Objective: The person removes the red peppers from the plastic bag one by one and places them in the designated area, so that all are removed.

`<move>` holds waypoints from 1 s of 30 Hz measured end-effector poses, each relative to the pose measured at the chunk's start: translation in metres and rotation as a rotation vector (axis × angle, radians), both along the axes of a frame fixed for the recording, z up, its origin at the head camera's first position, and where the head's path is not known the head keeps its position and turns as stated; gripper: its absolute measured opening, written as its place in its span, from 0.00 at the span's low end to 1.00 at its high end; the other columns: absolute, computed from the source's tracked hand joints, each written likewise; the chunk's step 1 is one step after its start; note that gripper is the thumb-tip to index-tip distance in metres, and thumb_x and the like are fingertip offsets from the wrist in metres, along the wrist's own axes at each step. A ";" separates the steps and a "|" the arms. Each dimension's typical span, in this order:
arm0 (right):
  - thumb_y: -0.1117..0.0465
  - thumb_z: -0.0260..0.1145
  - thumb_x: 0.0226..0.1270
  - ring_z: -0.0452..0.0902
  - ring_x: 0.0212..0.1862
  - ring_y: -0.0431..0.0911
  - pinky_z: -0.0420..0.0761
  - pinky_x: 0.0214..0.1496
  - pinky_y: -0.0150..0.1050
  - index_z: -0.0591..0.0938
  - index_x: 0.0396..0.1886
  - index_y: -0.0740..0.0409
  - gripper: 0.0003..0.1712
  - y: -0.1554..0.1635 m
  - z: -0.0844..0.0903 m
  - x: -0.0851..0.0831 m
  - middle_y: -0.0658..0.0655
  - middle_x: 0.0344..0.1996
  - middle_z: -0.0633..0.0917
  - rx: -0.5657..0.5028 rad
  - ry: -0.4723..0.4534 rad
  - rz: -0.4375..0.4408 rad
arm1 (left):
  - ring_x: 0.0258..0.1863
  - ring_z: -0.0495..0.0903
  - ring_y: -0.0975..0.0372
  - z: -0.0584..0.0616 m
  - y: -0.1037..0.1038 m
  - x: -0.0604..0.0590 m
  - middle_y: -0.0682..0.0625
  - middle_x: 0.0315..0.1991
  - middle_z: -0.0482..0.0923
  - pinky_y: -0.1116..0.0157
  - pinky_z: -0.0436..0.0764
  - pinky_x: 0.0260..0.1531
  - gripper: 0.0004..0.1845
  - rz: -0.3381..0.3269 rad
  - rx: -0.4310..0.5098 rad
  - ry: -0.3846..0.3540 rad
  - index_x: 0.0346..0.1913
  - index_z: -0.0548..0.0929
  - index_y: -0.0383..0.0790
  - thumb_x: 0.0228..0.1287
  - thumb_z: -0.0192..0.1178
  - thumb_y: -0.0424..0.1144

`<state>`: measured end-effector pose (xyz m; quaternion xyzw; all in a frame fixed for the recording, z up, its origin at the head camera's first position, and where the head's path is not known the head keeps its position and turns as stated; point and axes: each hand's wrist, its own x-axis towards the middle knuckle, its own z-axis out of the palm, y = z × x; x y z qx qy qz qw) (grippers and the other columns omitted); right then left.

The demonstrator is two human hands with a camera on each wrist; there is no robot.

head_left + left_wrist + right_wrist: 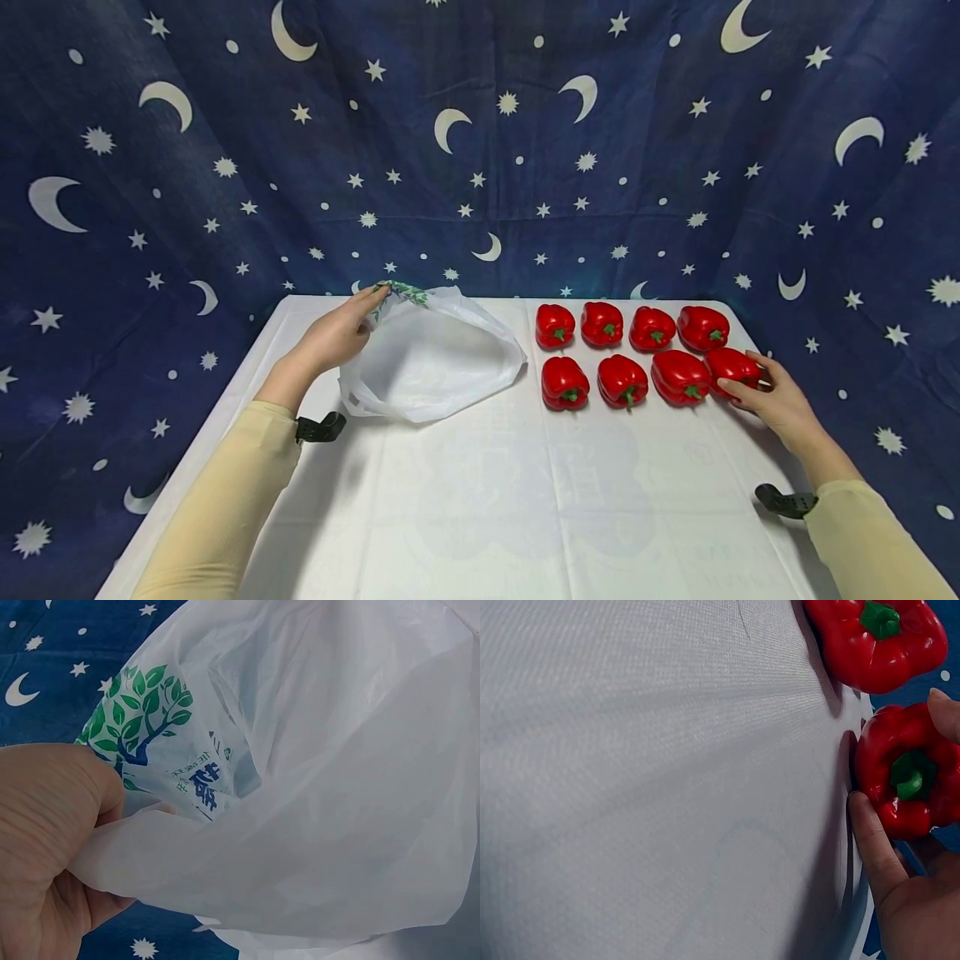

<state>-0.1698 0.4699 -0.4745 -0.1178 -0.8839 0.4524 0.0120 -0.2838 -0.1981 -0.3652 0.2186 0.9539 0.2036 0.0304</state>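
Note:
A white plastic bag (431,360) with a green tree print (142,712) lies open on the white table (487,500), left of centre. My left hand (373,303) pinches the bag's far rim and holds it up; in the left wrist view the thumb (52,802) presses on the film (322,795). Several red bell peppers stand in two rows on the right. My right hand (742,384) grips the front-right pepper (731,365), which still rests on the table. In the right wrist view a finger (870,847) and the thumb tip close round that pepper (904,769).
Another pepper (877,637) stands just behind the held one, and its neighbour (678,377) touches it on the left. A dark blue cloth with moons and stars (480,150) hangs behind and beside the table. The table's right edge is close to my right hand.

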 end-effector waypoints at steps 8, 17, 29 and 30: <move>0.40 0.66 0.70 0.56 0.69 0.76 0.81 0.54 0.53 0.41 0.83 0.64 0.61 0.001 0.000 0.002 0.82 0.74 0.53 0.026 -0.020 -0.003 | 0.78 0.52 0.44 -0.001 -0.001 -0.003 0.43 0.83 0.45 0.48 0.69 0.50 0.39 -0.031 0.062 -0.009 0.84 0.51 0.52 0.73 0.45 0.27; 0.41 0.63 0.74 0.56 0.68 0.79 0.81 0.36 0.25 0.39 0.82 0.66 0.59 0.002 0.000 0.006 0.83 0.74 0.48 -0.040 0.001 -0.011 | 0.79 0.51 0.45 -0.001 -0.006 -0.004 0.47 0.83 0.43 0.48 0.68 0.51 0.40 -0.084 0.136 -0.020 0.83 0.53 0.54 0.73 0.49 0.28; 0.42 0.57 0.77 0.51 0.72 0.77 0.76 0.63 0.51 0.45 0.82 0.66 0.51 0.004 0.013 0.027 0.78 0.76 0.52 0.111 0.104 -0.083 | 0.79 0.51 0.48 0.002 -0.028 0.018 0.55 0.83 0.42 0.41 0.69 0.64 0.36 -0.131 0.236 -0.058 0.81 0.59 0.57 0.76 0.59 0.44; 0.42 0.57 0.77 0.51 0.72 0.77 0.70 0.66 0.60 0.46 0.82 0.65 0.50 0.003 0.015 0.029 0.78 0.76 0.53 0.127 0.124 -0.090 | 0.79 0.52 0.48 0.003 -0.030 0.021 0.55 0.83 0.43 0.41 0.68 0.64 0.36 -0.126 0.266 -0.052 0.81 0.59 0.57 0.75 0.60 0.45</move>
